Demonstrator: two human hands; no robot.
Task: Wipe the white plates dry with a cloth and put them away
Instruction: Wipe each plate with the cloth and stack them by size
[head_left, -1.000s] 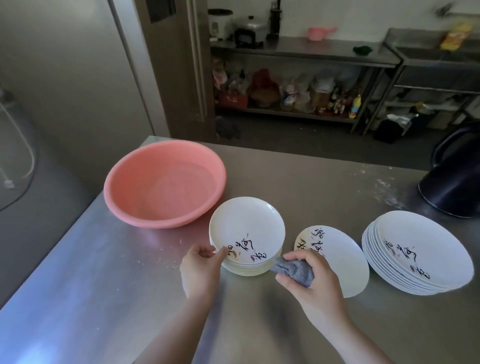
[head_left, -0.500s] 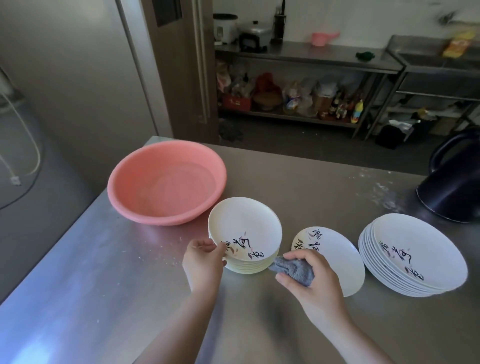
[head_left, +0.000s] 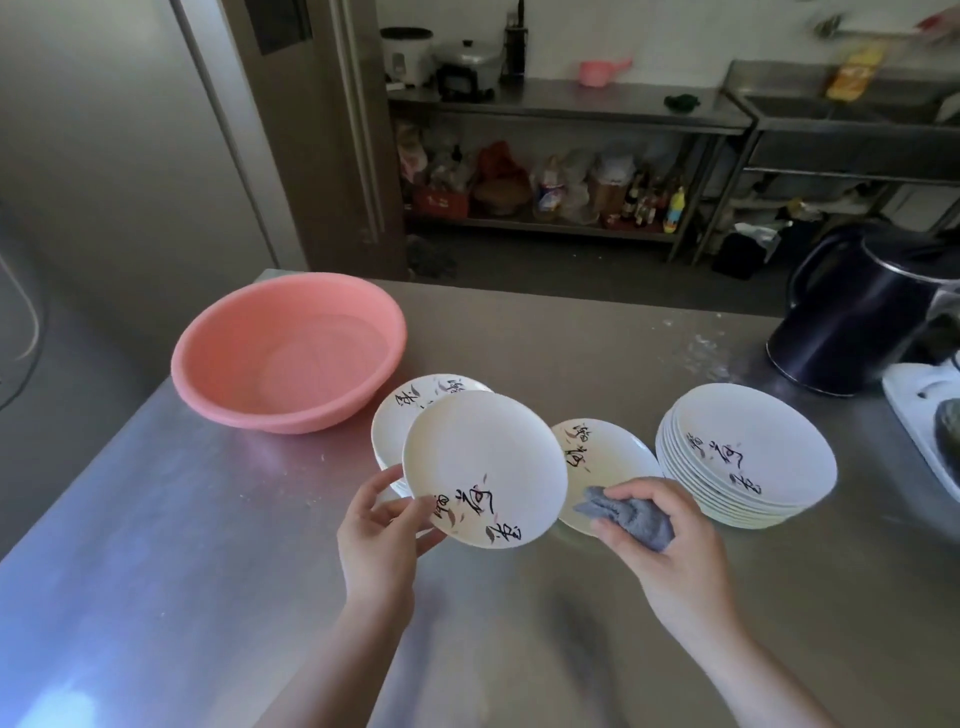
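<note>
My left hand pinches the near rim of a white plate with black writing and holds it lifted and tilted above a short stack of the same plates. My right hand grips a crumpled grey cloth just right of the lifted plate, over the near edge of a single plate lying flat on the table. A taller stack of white plates stands further right.
A pink plastic basin sits at the back left of the steel table. A dark kettle stands at the back right, with a white tray at the right edge. Steel shelves with kitchen goods stand behind.
My left hand has lifted the top plate off the short stack and tilted it toward me. The right hand with the cloth has stayed about where it was.
</note>
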